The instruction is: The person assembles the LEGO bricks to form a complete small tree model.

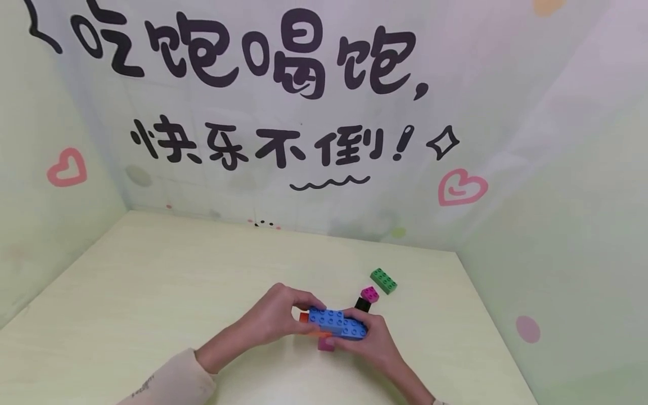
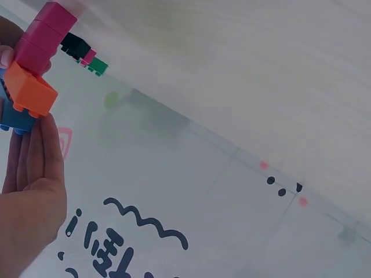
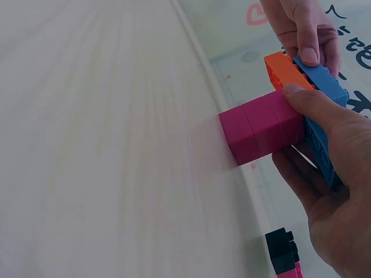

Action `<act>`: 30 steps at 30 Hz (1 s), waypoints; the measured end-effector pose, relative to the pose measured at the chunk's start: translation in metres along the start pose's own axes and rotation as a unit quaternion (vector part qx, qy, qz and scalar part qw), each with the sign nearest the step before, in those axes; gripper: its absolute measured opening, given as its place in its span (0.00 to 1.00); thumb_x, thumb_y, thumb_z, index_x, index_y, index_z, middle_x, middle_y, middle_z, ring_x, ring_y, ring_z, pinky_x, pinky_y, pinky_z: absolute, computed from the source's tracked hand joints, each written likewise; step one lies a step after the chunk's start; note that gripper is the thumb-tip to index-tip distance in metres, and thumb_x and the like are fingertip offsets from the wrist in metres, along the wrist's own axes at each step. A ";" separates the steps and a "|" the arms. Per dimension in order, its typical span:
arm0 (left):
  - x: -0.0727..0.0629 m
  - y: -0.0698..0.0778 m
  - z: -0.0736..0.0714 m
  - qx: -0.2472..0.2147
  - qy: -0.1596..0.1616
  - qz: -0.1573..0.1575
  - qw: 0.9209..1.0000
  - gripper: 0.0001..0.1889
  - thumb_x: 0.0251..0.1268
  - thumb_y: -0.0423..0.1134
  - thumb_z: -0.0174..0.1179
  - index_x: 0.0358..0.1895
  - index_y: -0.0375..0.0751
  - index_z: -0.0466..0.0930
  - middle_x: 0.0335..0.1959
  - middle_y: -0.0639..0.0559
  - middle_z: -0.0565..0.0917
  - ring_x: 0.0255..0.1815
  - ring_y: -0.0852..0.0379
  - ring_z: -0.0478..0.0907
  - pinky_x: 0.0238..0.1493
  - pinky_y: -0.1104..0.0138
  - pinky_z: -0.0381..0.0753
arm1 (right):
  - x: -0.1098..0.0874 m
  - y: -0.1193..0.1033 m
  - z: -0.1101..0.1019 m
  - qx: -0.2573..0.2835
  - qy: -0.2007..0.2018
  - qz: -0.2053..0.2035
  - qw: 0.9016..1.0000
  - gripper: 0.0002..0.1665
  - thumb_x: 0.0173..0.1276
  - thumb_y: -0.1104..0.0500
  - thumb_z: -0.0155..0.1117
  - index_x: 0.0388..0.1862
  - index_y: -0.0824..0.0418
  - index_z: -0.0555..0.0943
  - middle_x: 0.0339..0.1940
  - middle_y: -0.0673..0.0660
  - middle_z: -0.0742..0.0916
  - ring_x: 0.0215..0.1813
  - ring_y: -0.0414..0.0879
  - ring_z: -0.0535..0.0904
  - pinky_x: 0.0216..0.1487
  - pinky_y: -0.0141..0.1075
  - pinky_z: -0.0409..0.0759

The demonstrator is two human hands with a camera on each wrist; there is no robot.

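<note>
Both hands hold one joined build of toy building bricks above the table. A long blue brick [image 1: 326, 319] is stepped over a second blue brick [image 1: 354, 329] to its right. Below them sit an orange brick [image 2: 33, 92] and a column of magenta bricks [image 3: 261, 128] that sticks out from the underside. My left hand [image 1: 270, 316] pinches the left end of the upper blue brick between thumb and fingers. On the other side, my right hand [image 1: 373, 344] grips the build, its thumb by the magenta column and its fingers behind the lower blue brick.
Beyond the right hand, a black brick [image 1: 362, 304], a small magenta brick [image 1: 370, 294] and a green brick [image 1: 383, 280] lie in a row on the pale table [image 1: 177, 281]. Printed wall sheets [image 1: 283, 208] enclose the table at the back and sides.
</note>
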State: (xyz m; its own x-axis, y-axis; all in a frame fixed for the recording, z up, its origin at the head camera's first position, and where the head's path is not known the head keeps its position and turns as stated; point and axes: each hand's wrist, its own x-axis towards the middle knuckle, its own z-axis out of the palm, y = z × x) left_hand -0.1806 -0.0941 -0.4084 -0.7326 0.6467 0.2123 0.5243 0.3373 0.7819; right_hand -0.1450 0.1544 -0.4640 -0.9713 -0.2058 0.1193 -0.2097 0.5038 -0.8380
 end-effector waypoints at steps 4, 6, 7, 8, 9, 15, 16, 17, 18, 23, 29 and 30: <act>-0.001 0.002 0.001 0.020 0.002 0.009 1.000 0.16 0.54 0.44 0.74 0.46 0.49 0.88 0.41 0.67 0.86 0.41 0.70 0.81 0.48 0.61 0.82 | 0.000 -0.001 -0.001 0.000 -0.003 -0.004 1.000 0.25 0.52 0.47 0.80 0.47 0.52 0.85 0.45 0.46 0.86 0.45 0.48 0.77 0.48 0.35 0.74; -0.002 0.004 0.001 0.027 0.005 0.016 0.999 0.16 0.53 0.44 0.75 0.46 0.48 0.88 0.41 0.65 0.86 0.42 0.70 0.81 0.48 0.63 0.82 | 0.001 -0.001 -0.001 0.003 -0.004 -0.003 1.000 0.24 0.51 0.47 0.80 0.47 0.51 0.85 0.45 0.46 0.86 0.45 0.47 0.78 0.48 0.35 0.74; -0.002 0.004 0.000 0.030 0.006 0.019 0.999 0.16 0.53 0.44 0.75 0.46 0.48 0.88 0.41 0.65 0.86 0.42 0.69 0.81 0.47 0.64 0.82 | 0.001 -0.001 -0.001 0.004 -0.005 -0.005 1.000 0.24 0.52 0.47 0.80 0.47 0.51 0.85 0.44 0.46 0.86 0.45 0.47 0.78 0.49 0.35 0.74; -0.001 0.005 0.000 0.033 0.007 0.022 0.999 0.16 0.53 0.43 0.75 0.46 0.48 0.88 0.42 0.65 0.86 0.42 0.69 0.81 0.47 0.66 0.82 | 0.001 -0.002 -0.001 0.005 -0.006 -0.007 1.000 0.24 0.52 0.47 0.80 0.47 0.51 0.85 0.44 0.46 0.87 0.45 0.47 0.78 0.49 0.35 0.74; -0.001 0.005 -0.001 0.035 0.008 0.025 0.999 0.16 0.53 0.43 0.75 0.46 0.48 0.88 0.42 0.64 0.86 0.42 0.69 0.81 0.46 0.67 0.81 | 0.002 -0.002 -0.002 0.007 -0.006 -0.008 1.000 0.23 0.52 0.47 0.80 0.47 0.51 0.85 0.44 0.46 0.87 0.45 0.47 0.78 0.49 0.34 0.74; -0.001 0.008 -0.002 0.052 0.011 0.032 0.998 0.16 0.52 0.41 0.76 0.46 0.47 0.88 0.42 0.64 0.86 0.41 0.69 0.81 0.44 0.69 0.81 | 0.004 -0.003 -0.002 0.007 -0.008 -0.006 1.000 0.23 0.53 0.48 0.80 0.47 0.51 0.86 0.44 0.46 0.87 0.45 0.47 0.78 0.48 0.34 0.75; -0.001 0.008 -0.002 0.052 0.011 0.031 0.998 0.16 0.52 0.41 0.76 0.46 0.47 0.88 0.42 0.64 0.86 0.41 0.69 0.81 0.44 0.68 0.81 | 0.004 -0.003 -0.002 0.005 -0.008 -0.004 1.000 0.23 0.53 0.48 0.80 0.47 0.51 0.86 0.44 0.47 0.87 0.45 0.48 0.78 0.48 0.34 0.75; -0.001 0.007 -0.001 0.050 0.011 0.029 0.998 0.16 0.52 0.41 0.76 0.46 0.47 0.88 0.42 0.64 0.86 0.41 0.69 0.81 0.44 0.68 0.81 | 0.004 -0.003 -0.002 0.005 -0.008 -0.001 1.000 0.23 0.53 0.48 0.80 0.47 0.51 0.86 0.44 0.46 0.86 0.45 0.48 0.78 0.48 0.34 0.74; -0.001 0.007 0.000 0.047 0.012 0.026 0.998 0.16 0.52 0.40 0.76 0.46 0.47 0.88 0.42 0.64 0.86 0.41 0.69 0.81 0.45 0.68 0.81 | 0.003 -0.003 -0.002 0.004 -0.008 0.001 1.000 0.23 0.53 0.48 0.80 0.47 0.51 0.86 0.44 0.47 0.86 0.45 0.48 0.78 0.48 0.35 0.74; -0.001 0.002 0.005 0.014 0.012 0.005 1.000 0.17 0.53 0.41 0.75 0.47 0.48 0.88 0.42 0.64 0.86 0.43 0.68 0.81 0.46 0.71 0.80 | 0.001 -0.002 -0.002 0.003 -0.003 0.015 1.000 0.23 0.52 0.48 0.80 0.47 0.52 0.86 0.43 0.47 0.86 0.44 0.48 0.77 0.48 0.36 0.73; -0.002 -0.001 0.008 0.001 0.014 -0.007 1.000 0.17 0.52 0.42 0.75 0.48 0.50 0.88 0.43 0.64 0.86 0.43 0.68 0.81 0.45 0.72 0.80 | 0.000 -0.002 0.000 0.018 -0.013 0.005 1.000 0.24 0.52 0.48 0.80 0.49 0.46 0.84 0.44 0.46 0.86 0.46 0.48 0.77 0.49 0.36 0.73; -0.003 -0.001 0.008 0.000 0.016 -0.010 1.000 0.17 0.52 0.43 0.76 0.48 0.50 0.88 0.43 0.64 0.86 0.42 0.68 0.81 0.45 0.71 0.80 | -0.001 -0.003 0.000 0.030 -0.013 -0.002 0.999 0.25 0.53 0.48 0.80 0.50 0.45 0.84 0.45 0.46 0.86 0.47 0.48 0.78 0.50 0.36 0.74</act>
State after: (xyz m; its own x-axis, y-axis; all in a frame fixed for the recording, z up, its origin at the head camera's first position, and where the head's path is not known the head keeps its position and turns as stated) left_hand -0.1758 -0.0910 -0.4145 -0.7564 0.6177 0.2151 0.5092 0.3495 0.7865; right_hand -0.1437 0.1533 -0.4615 -0.9671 -0.2301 0.1086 -0.2051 0.4520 -0.8681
